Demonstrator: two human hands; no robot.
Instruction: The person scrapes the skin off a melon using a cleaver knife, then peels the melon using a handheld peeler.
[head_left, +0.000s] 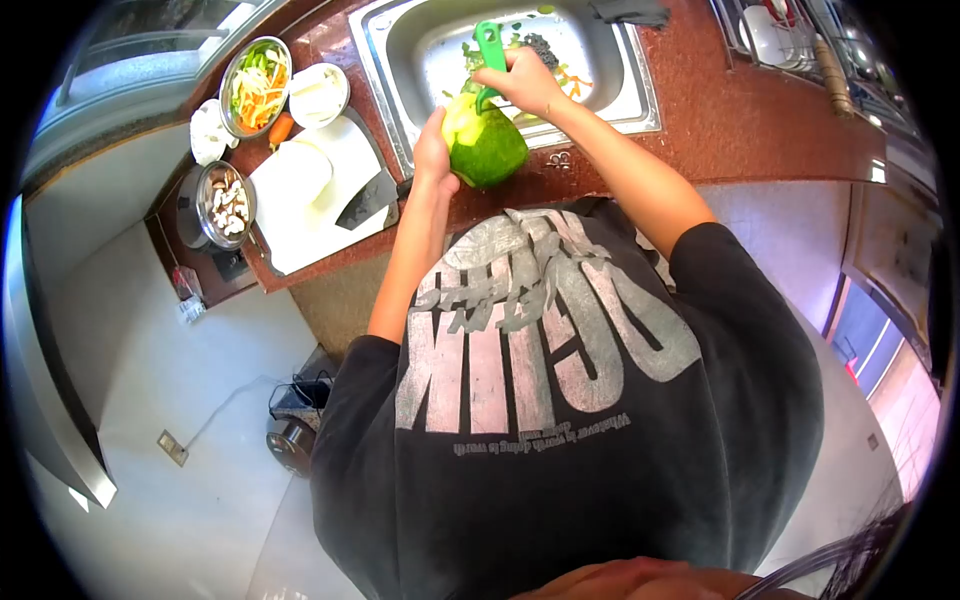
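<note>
My left hand point(434, 150) is wrapped round the side of a large, round green gourd point(490, 150) at the front edge of the sink. Part of its dark green skin is gone, and pale yellow-green flesh shows on the upper left. In my right hand point(527, 82) is a green-handled peeler point(490, 45), closed in the fingers, its lower end against the top of the gourd. Below them, the metal sink point(400, 75) holds green peel scraps, orange bits and a dark clump.
Left of the sink, a white cutting board point(283, 215) carries a dark-bladed knife point(368, 203). Around it stand a bowl of shredded vegetables point(260, 88), a white-filled bowl point(319, 95), a carrot piece point(281, 130) and a bowl of cut mushrooms point(228, 205). A dish rack point(775, 40) stands right.
</note>
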